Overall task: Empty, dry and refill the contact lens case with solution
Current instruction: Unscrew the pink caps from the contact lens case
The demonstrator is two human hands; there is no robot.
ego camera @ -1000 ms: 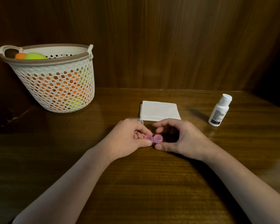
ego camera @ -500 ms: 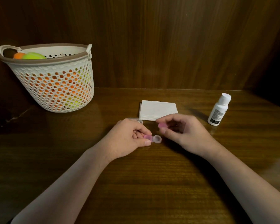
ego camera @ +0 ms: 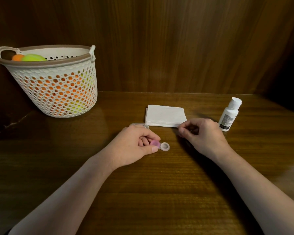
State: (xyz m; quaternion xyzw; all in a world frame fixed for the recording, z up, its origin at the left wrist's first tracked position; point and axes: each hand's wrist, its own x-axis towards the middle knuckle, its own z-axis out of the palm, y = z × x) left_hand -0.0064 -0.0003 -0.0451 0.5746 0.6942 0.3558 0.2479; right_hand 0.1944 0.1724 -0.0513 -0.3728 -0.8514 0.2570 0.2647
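Far left: lattice basket (ego camera: pixel 58 92) containing orange and yellow-green balls (ego camera: pixel 33 58). Centre: contact lens case (ego camera: pixel 160 146), long axis left-right, right well uncapped, pinched by left hand (ego camera: pixel 132 146). Right hand (ego camera: pixel 203 134) apart, fingers curled, contents hidden.

— Two bare forearms, entering from the lower left and lower right of the frame?
— Yes. No sleeves in view. Left hand (ego camera: pixel 134 144) and right hand (ego camera: pixel 204 133) ungloved, short plain nails.

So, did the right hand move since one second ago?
Yes. The right hand left the contact lens case and went back and right, to the near corner of the napkin stack.
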